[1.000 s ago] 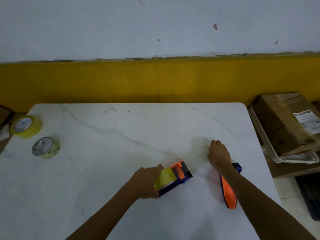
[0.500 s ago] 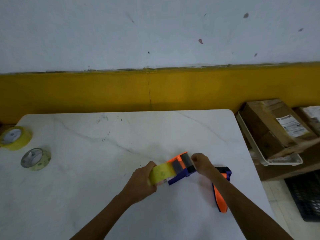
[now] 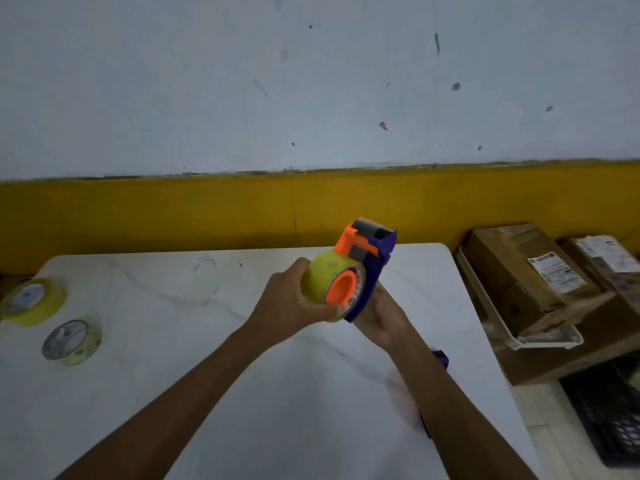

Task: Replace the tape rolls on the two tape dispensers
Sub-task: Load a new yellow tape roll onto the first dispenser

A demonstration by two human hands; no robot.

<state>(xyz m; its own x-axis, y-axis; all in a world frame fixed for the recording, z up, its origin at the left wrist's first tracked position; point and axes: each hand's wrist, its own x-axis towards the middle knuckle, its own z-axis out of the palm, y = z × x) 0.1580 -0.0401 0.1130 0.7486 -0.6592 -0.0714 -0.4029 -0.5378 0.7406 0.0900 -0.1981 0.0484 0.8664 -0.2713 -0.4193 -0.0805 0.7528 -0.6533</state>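
Aloft, left hand (image 3: pixel 287 299) grips the tape roll (image 3: pixel 325 282); right hand (image 3: pixel 379 315) clasps the dispenser (image 3: pixel 375 261).

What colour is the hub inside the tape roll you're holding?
Orange. The hub sits inside the yellow tape roll, seen in the head view.

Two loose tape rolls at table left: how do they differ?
The far roll is a stronger yellow and looks bigger; the near roll is paler, more see-through, and looks smaller. The far roll sits at the table's left edge, partly cut off by the frame; the near roll is fully in view, further in. Both lie flat, apart, untouched by either hand.
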